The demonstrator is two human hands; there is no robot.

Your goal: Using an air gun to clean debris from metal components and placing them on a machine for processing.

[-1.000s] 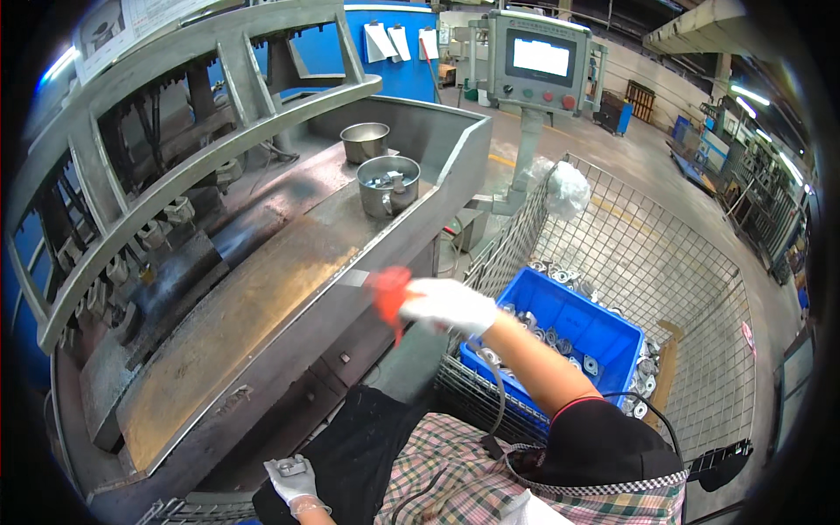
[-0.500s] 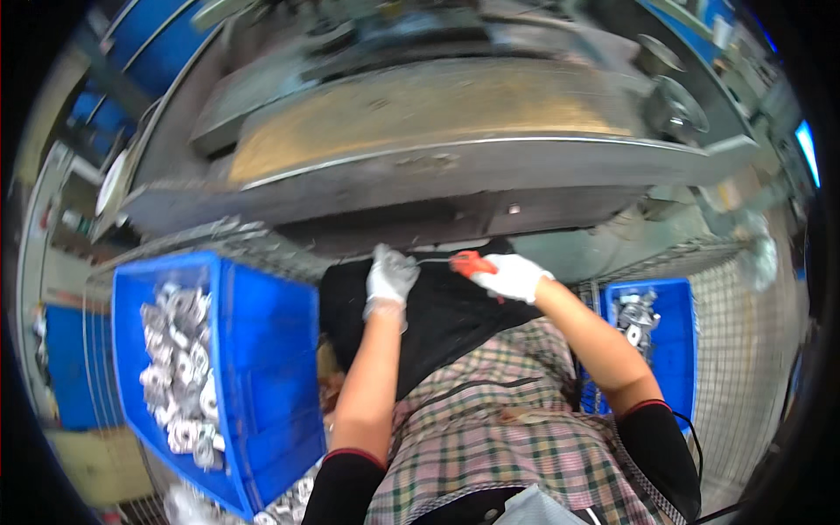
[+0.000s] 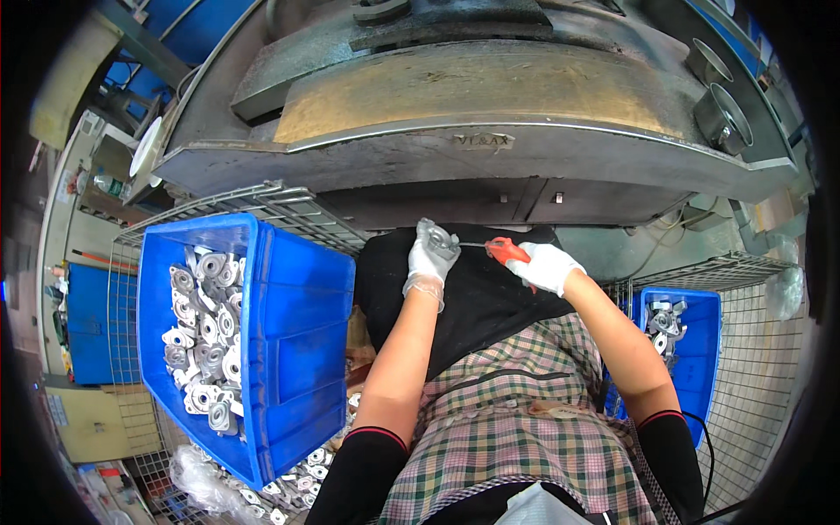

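In a white glove, my left hand (image 3: 430, 256) is closed around a small grey metal casting (image 3: 444, 238), mostly hidden by the fingers. My gloved right hand (image 3: 547, 268) grips an orange-handled tool (image 3: 506, 250) with a thin metal shaft that points left. The shaft's tip reaches the casting; whether it sits inside a hole in it, I cannot tell. Both hands are above the black cloth (image 3: 472, 306) over my lap. At my left, a blue bin (image 3: 297, 341) holds many similar castings (image 3: 210, 328).
A metal workbench (image 3: 367, 166) with a worn wooden board (image 3: 490, 87) stands ahead. Metal cups (image 3: 724, 118) are at its right end. A smaller blue bin (image 3: 700, 350) with castings sits inside a wire cage (image 3: 752, 367) at right. Loose castings and a plastic bag (image 3: 206, 481) lie lower left.
The whole view has shifted, so bench, bins and hands appear further right. My hands keep nearly the same pose, the tool still pointing at my left hand.
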